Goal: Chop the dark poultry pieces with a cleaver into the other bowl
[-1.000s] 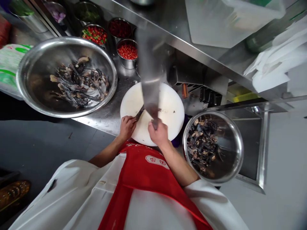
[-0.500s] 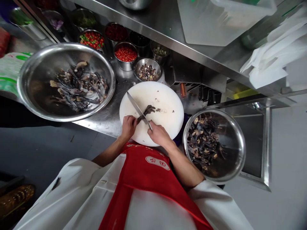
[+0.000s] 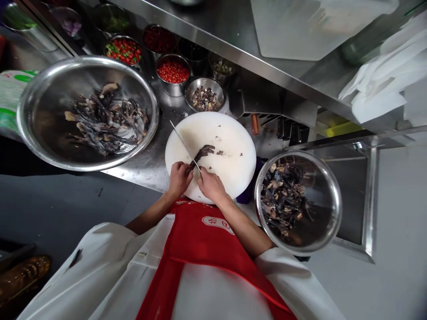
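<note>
On a round white cutting board (image 3: 231, 175) lies a dark chicken foot (image 3: 204, 151), its toes pointing right. My left hand (image 3: 180, 178) is closed on the leg end of the foot, at the board's near left. My right hand (image 3: 211, 184) grips the handle of a kitchen knife (image 3: 183, 143), and the fingers cover most of that handle. The blade slants up and left across the leg, close to my left fingers, with its thin edge-on side showing. Small dark scraps (image 3: 220, 153) are scattered on the board.
Left stands a large steel bowl (image 3: 40, 153) of dark chicken feet; right, another steel bowl (image 3: 328, 222) with dark pieces. Behind the board are a small bowl of chopped bits (image 3: 204, 98) and pots of chopped chillies (image 3: 172, 72). A steel shelf (image 3: 230, 49) overhangs the counter.
My right hand has moved slightly left and up with the knife. The blade has turned from showing its flat face to edge-on and lies nearer my left fingers. More of the foot shows.
</note>
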The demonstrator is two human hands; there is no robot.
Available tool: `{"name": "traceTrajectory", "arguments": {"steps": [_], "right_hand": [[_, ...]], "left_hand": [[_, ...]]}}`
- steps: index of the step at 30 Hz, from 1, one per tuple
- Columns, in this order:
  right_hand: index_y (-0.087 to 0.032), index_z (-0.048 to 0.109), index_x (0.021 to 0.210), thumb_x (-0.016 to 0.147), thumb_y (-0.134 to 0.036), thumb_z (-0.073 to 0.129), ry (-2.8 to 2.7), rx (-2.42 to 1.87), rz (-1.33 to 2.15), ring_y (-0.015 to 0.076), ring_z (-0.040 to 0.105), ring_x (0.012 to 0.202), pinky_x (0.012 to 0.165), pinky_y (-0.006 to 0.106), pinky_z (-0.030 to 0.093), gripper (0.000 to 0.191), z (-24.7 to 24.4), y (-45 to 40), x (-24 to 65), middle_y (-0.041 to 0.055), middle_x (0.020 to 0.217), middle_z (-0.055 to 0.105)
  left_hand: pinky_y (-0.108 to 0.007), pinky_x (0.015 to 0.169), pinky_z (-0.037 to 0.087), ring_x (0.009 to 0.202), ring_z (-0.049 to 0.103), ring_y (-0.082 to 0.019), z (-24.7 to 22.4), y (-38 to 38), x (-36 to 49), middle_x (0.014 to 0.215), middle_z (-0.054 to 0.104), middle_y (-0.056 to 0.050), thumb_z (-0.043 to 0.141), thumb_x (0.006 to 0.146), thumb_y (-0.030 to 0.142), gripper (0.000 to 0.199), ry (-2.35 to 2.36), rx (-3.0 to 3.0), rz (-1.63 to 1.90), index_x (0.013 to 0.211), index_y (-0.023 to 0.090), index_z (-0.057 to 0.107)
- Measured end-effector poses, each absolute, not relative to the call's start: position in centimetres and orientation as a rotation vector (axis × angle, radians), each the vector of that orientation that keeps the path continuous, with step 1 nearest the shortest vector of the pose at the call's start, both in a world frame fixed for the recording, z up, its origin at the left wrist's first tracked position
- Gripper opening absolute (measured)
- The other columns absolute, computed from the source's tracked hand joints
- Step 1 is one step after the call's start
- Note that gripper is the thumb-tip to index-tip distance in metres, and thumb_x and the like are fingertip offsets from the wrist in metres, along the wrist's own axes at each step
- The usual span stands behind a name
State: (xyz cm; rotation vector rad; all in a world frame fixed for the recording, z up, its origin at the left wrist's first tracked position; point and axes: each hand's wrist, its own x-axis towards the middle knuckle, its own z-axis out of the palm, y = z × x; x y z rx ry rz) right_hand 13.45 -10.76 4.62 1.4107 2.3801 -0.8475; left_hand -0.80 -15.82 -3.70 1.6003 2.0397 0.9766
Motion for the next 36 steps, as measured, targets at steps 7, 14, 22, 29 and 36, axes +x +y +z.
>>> {"name": "traceTrajectory", "arguments": {"steps": [7, 14, 22, 29, 36], "right_hand": [[-0.02, 0.049, 0.122, 0.093, -0.026, 0.037, 2.37, 1.397, -0.826, 0.0259, 0.066, 0.088, 0.074, 0.031, 0.042, 0.032, 6.1, -10.9, 15.2, 0.0103, 0.098, 0.07], [-0.019, 0.05, 0.118, 0.092, -0.025, 0.04, 2.324, 1.412, -0.82, 0.0269, 0.066, 0.086, 0.072, 0.032, 0.043, 0.029, 5.2, -10.8, 14.4, 0.0115, 0.095, 0.07], [-0.02, 0.048, 0.116, 0.092, -0.027, 0.042, 2.397, 1.49, -0.836, 0.0271, 0.064, 0.093, 0.075, 0.032, 0.044, 0.026, 4.0, -9.6, 13.1, 0.0117, 0.1, 0.068], [-0.022, 0.053, 0.115, 0.09, -0.029, 0.042, 2.463, 1.494, -0.891, 0.0262, 0.065, 0.085, 0.071, 0.031, 0.044, 0.028, 5.5, -8.7, 14.0, 0.0085, 0.097, 0.07], [-0.018, 0.047, 0.125, 0.093, -0.029, 0.035, 2.609, 1.546, -0.859, 0.0267, 0.064, 0.091, 0.076, 0.032, 0.043, 0.036, 6.1, -8.6, 12.8, 0.0097, 0.1, 0.069]], "left_hand": [[-0.038, 0.083, 0.05, 0.093, 0.056, -0.023, -3.0, -15.8, -1.2, 0.1, 0.055, -0.01, 0.061, 0.083, 0.029, 0.019, 2.068, 1.539, 0.829, 0.1, 0.02, 0.063], [-0.04, 0.084, 0.05, 0.094, 0.056, -0.024, -3.3, -15.1, -1.4, 0.097, 0.057, -0.01, 0.06, 0.083, 0.026, 0.017, 2.055, 1.562, 0.836, 0.099, 0.02, 0.059], [-0.039, 0.079, 0.049, 0.088, 0.057, -0.025, -2.6, -13.9, -2.7, 0.095, 0.057, -0.011, 0.059, 0.081, 0.025, 0.018, 1.994, 1.783, 0.595, 0.098, 0.018, 0.055], [-0.038, 0.078, 0.049, 0.086, 0.059, -0.025, -2.4, -13.4, -3.5, 0.094, 0.058, -0.011, 0.058, 0.083, 0.03, 0.017, 2.004, 1.67, 0.551, 0.096, 0.018, 0.058], [-0.036, 0.089, 0.049, 0.095, 0.059, -0.023, -2.4, -14.2, -2.9, 0.109, 0.053, -0.011, 0.055, 0.087, 0.032, 0.028, 2.059, 1.57, 0.598, 0.109, 0.017, 0.057]]}}
